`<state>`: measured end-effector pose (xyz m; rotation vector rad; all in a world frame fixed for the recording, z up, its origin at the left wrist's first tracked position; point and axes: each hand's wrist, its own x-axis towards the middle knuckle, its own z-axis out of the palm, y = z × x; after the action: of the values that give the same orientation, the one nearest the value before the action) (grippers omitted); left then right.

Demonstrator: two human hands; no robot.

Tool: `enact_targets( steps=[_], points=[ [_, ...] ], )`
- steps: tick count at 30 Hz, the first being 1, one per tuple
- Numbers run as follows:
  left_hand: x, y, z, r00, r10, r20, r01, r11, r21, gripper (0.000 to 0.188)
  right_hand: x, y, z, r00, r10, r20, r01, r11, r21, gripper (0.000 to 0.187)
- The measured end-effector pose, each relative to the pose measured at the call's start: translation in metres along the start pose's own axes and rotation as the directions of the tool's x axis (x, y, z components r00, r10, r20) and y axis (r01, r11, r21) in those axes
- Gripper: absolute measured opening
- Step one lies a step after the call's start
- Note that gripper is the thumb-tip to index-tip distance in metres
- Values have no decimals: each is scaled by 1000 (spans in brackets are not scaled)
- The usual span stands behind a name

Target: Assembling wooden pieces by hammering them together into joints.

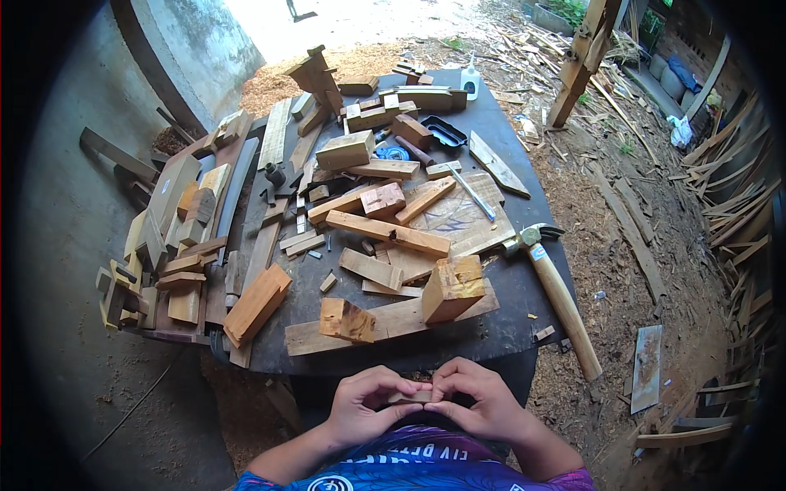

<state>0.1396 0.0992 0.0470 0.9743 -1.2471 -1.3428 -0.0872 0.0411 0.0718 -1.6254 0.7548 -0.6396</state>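
Observation:
Close to my body, below the near edge of the table, my left hand (370,401) and my right hand (479,399) meet. Between their thumbs and fingertips they pinch a small, pale piece of wood (409,397), its ends partly covered by my fingers. Just beyond lies a flat board (393,326), bearing a short square block (347,320) and a taller block (453,290). A wooden-handled claw hammer (565,301) rests along the table's right edge, its handle reaching past that edge.
Loose wood pieces crowd the dark table (524,286). Among them are a pencil-like stick (475,196), a blue tape measure (393,153), a black tray (446,131) and a white bottle (469,82). More offcuts (184,229) fill the left side. A wooden post (581,61) stands at the far right.

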Motion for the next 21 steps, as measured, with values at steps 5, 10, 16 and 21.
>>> enact_targets(
  steps=[5,10,16,21],
  points=[
    [0,2,-3,997,66,-40,-68,996,-51,28,-9,17,3,998,-22,-62,27,997,78,24],
    [-1,6,-5,985,91,-144,-88,996,26,30,1,7,11,999,-8,-47,15,991,136,56],
    [2,9,-1,955,-130,-265,118,991,-60,34,12,12,22,962,-244,-122,220,958,-183,45],
    [-7,15,-35,902,35,-431,197,854,482,58,22,8,17,941,-250,-226,209,959,-190,34]
  ],
)
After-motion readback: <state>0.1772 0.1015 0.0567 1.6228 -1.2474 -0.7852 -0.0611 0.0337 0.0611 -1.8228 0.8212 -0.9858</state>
